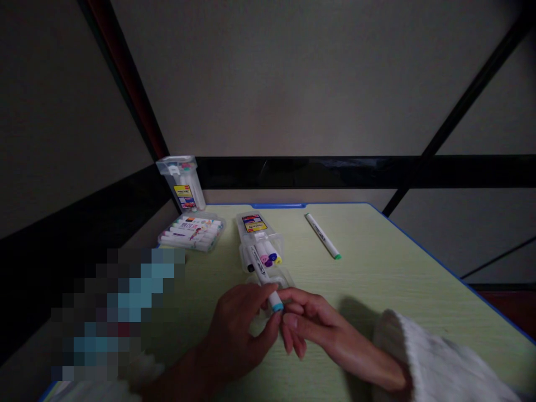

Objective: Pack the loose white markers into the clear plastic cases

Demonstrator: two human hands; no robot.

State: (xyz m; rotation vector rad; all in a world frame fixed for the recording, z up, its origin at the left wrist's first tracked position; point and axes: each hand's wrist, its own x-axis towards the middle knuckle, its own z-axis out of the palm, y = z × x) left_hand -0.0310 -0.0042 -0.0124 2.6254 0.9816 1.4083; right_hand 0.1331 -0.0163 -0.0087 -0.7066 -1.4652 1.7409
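Observation:
My left hand (240, 318) grips a white marker (262, 271) with a light blue end between thumb and fingers. The marker points away from me, its far part over a clear plastic marker case (278, 239). My right hand (322, 324) is close beside the blue end, fingers loosely bent and apart. Its index fingertip reaches the marker's side, but I cannot tell how firmly it touches. The case lies on the table with its lid toward me. Inside, several markers (270, 255) show pink, purple, dark blue, yellow and black ends.
A white marker with green ends (322, 236) lies to the right on the pale table (377, 262). At the back left, a clear case of markers (184, 184) stands upright behind a flat marker box (192, 231). Blurred blocks cover something at the left edge. A wall rises behind.

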